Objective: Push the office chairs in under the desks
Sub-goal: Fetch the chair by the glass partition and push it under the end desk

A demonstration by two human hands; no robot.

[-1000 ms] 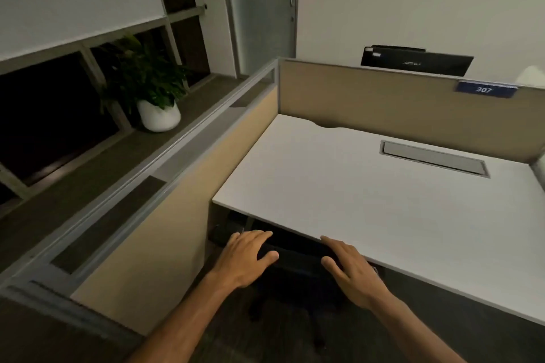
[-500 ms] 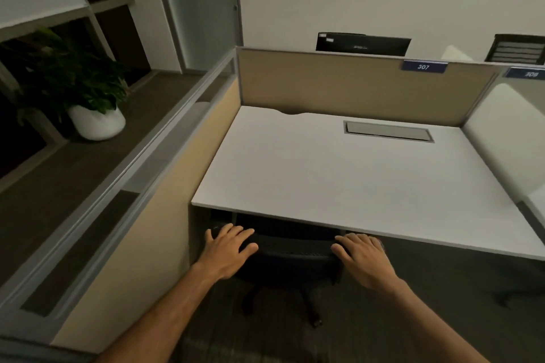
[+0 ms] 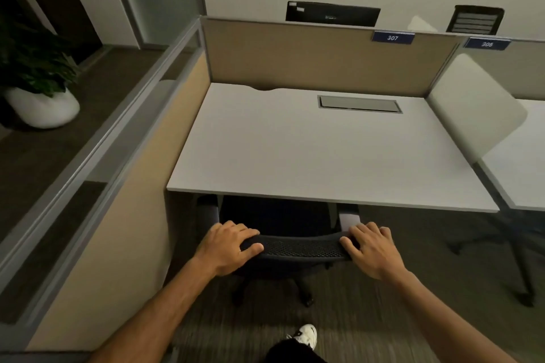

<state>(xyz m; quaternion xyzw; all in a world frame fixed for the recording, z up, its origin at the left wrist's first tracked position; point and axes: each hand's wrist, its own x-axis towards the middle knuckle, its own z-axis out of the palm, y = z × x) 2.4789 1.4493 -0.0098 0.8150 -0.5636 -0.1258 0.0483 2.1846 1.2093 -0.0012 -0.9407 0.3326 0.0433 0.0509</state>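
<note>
Room: dim office cubicle with beige partition panels (image 3: 324, 56), a plain wall behind, and carpet (image 3: 413, 289) underfoot.
Tabletop: white tabletop (image 3: 309, 150) ahead of both hands, bare apart from a grey cable hatch (image 3: 359, 104) set near its far edge.
Office chair: black office chair (image 3: 298, 247) with a mesh backrest; its seat sits under the near tabletop edge, its backrest top just short of that edge, its wheeled base on the carpet below the hands.
Left hand: left hand (image 3: 228, 246) closed over the left end of the backrest top, fingers curled over the far side, thumb on the near side.
Right hand: right hand (image 3: 371, 250) laid over the right end of the backrest top, fingers over the rim.
Number plates: blue plate "307" (image 3: 392, 37) on the partition top, far beyond the right hand; a second blue plate (image 3: 487, 44) further right, its number blurred.
Monitor: dark monitor (image 3: 331, 15) showing above the partition.
Plant: potted plant (image 3: 38, 91) in a white pot, well left of the left hand.
Foot: white shoe (image 3: 306, 336) on the carpet, nearer than both hands.
</note>
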